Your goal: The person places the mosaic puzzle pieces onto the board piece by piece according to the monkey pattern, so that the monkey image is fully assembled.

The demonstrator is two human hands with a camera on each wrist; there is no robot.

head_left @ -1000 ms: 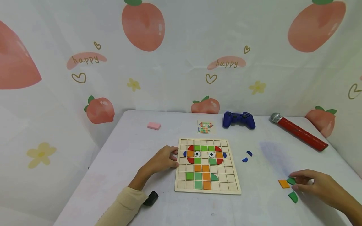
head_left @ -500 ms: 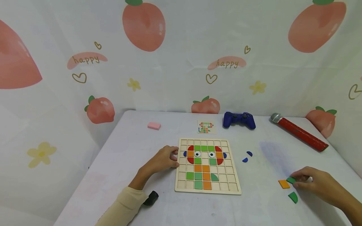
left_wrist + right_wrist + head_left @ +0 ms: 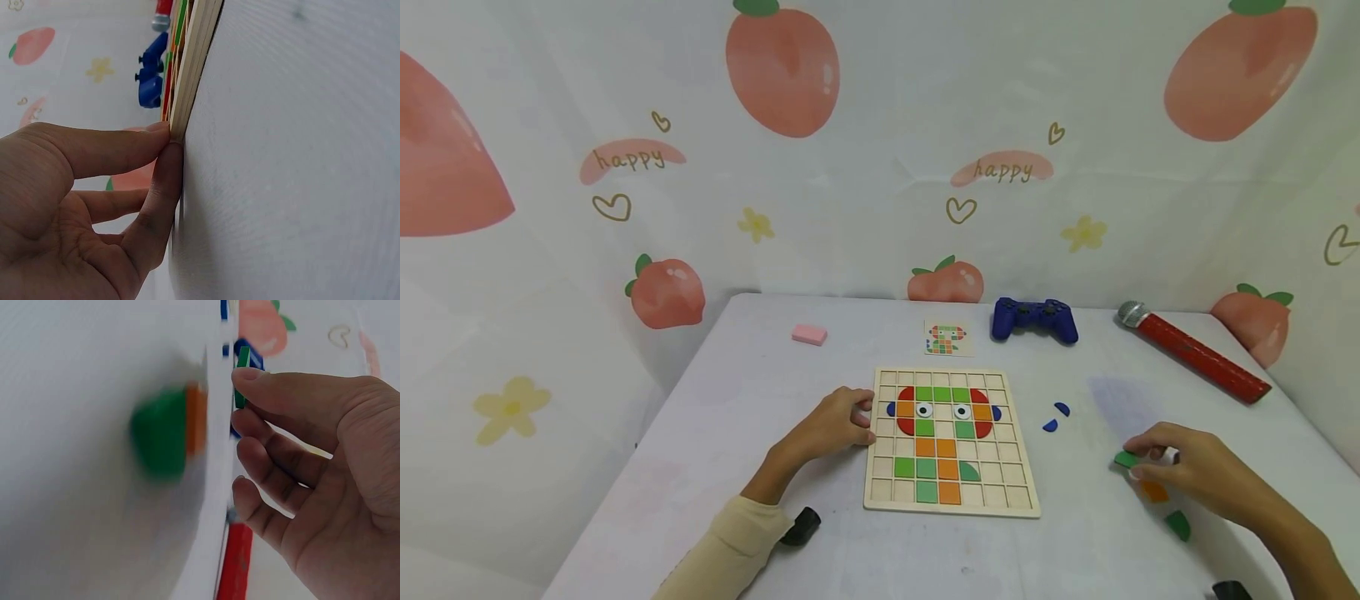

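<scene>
A wooden grid board [image 3: 1007, 500] with coloured tiles in part of its squares lies flat mid-table. My left hand [image 3: 837, 423] holds it by the left edge; in the left wrist view the thumb and a finger [image 3: 164, 187] meet at the board's rim [image 3: 195, 69]. Thumb and index of my right hand [image 3: 1195, 467] pinch a green tile [image 3: 1125, 459], raised off the table; the right wrist view shows this tile [image 3: 242, 378] edge-on. Below that hand lie an orange square tile [image 3: 1154, 492], partly covered by it, and a green quarter-round tile [image 3: 1178, 525].
Two blue half-round tiles [image 3: 1056, 417] lie right of the board. Behind it stands a small picture card [image 3: 948, 339] flat on the table, with a pink block [image 3: 808, 335] to the left. A blue game controller [image 3: 1034, 320] and a red microphone [image 3: 1202, 354] are at the back right.
My right hand has lifted the green tile from beside the orange square and carried it leftward and away from me. My left hand and the board have stayed in place.
</scene>
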